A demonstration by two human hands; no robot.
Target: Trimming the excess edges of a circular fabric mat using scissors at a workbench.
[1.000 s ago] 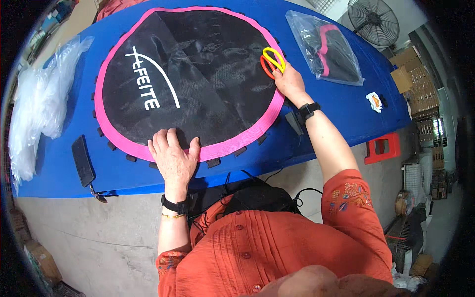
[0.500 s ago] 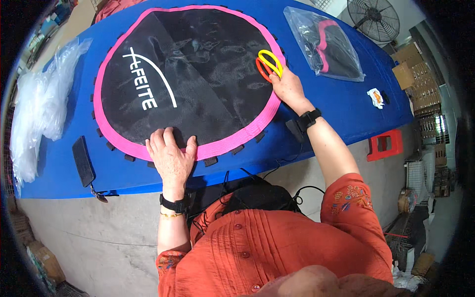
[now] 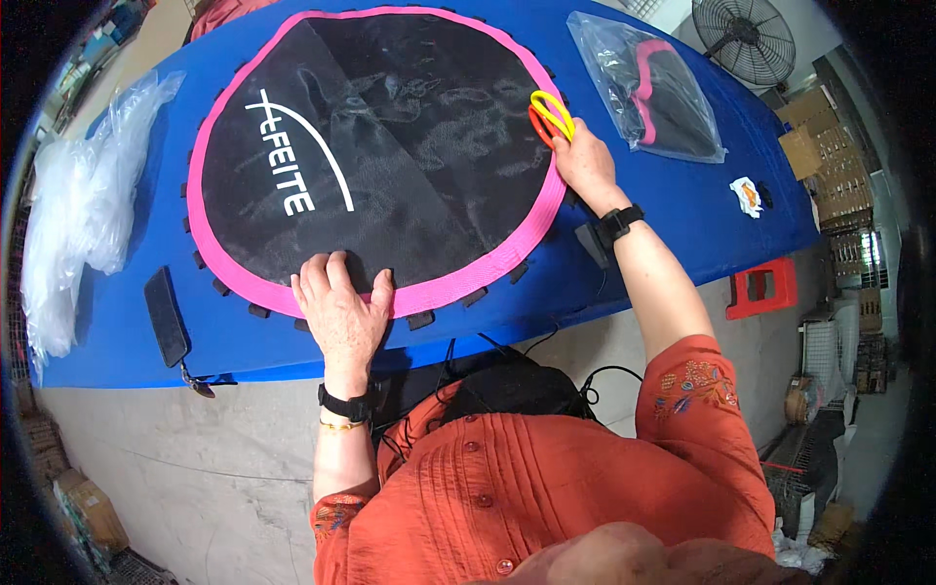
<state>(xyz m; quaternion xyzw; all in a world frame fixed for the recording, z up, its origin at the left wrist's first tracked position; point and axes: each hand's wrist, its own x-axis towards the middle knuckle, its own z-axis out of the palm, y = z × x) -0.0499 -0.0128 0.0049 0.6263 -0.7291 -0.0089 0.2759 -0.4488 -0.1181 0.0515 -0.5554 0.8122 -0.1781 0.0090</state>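
Taking the mat's middle as the centre of the dial, the round black mat [image 3: 419, 185] lies flat on the blue covering [image 3: 682, 219], its pink border [image 3: 512, 234] running all the way round and small dark tabs jutting past its outer edge. The right hand [image 3: 587, 164] sits over the border at about 3 o'clock, its fingers closed around a red-and-yellow looped tool [image 3: 552, 119]. The loops point toward 11 o'clock, lapping over the border; the hand hides the rest of the tool, and I cannot tell whether the fingers pinch the border too.

The left hand [image 3: 336, 312] rests across the border between 6 and 7 o'clock, holding nothing, fingers laid flat on the black mesh and the thumb spread well apart. Behind its wrist, the covering's near edge runs by at 6 o'clock, with a narrow blue strip between that edge and the mat.

A dark flat slab [image 3: 167, 317] lies at 8 o'clock near the same edge, and clear plastic [image 3: 88, 214] at 9. Blue separates the mat from a clear bag [image 3: 673, 117] between 2 and 3. Wider blue extends at 3, out to a white-and-orange packet [image 3: 746, 197].
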